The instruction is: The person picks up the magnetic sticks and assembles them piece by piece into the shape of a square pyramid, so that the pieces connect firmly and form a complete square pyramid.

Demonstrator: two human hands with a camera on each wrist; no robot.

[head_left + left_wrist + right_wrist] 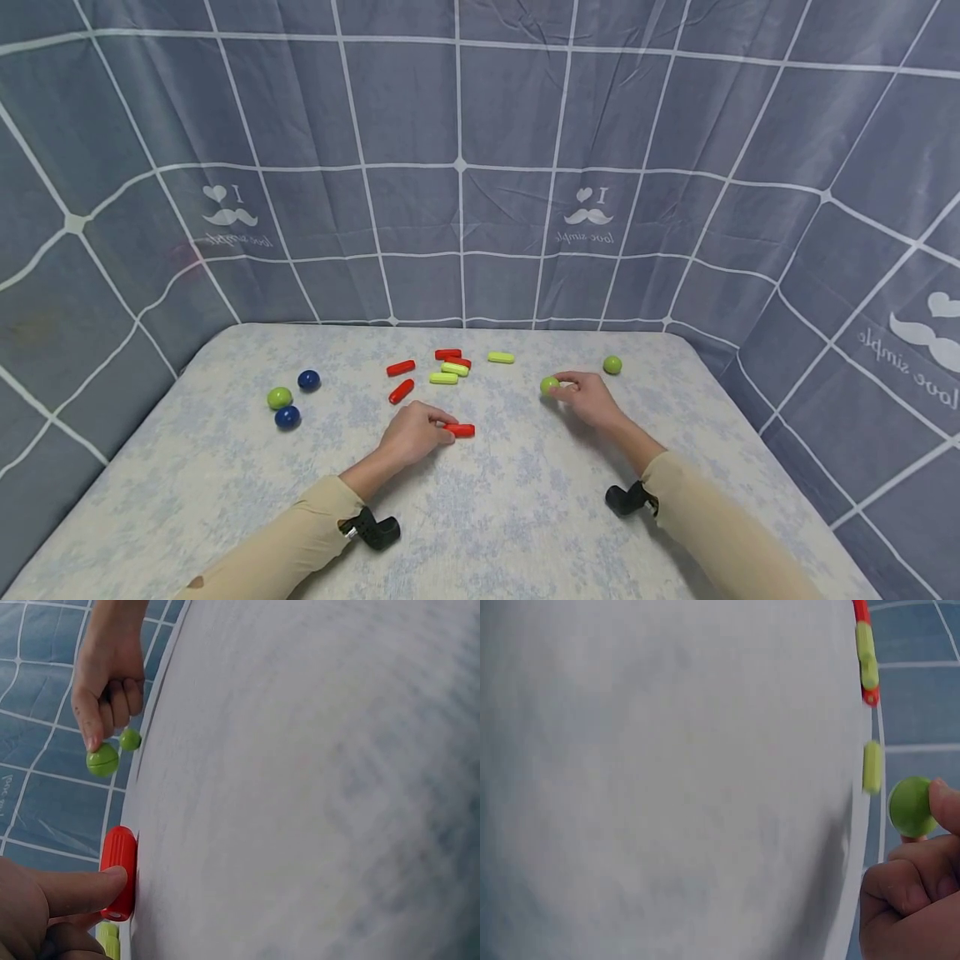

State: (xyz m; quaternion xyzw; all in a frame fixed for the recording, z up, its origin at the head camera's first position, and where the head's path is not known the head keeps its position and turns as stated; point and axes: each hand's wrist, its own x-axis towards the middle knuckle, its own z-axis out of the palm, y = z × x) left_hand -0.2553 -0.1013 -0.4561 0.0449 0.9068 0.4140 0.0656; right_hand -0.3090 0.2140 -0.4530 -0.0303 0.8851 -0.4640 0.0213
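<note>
My left hand pinches one end of a red oblong plastic piece between thumb and fingers, near the table's middle. In the left wrist view this red piece shows fine ridges and lies close against the tabletop; whether it touches cannot be told. Further right, my right hand pinches a green ball with thumb and fingertip. The right wrist view shows the ball a little above the tabletop, the other fingers curled. A seam runs round the ball in the left wrist view.
Beyond the left hand lie several red pieces and yellow-green pieces, some touching. Two dark blue balls and a green ball sit at left. Another green ball is at back right. A grey-blue curtain surrounds the table.
</note>
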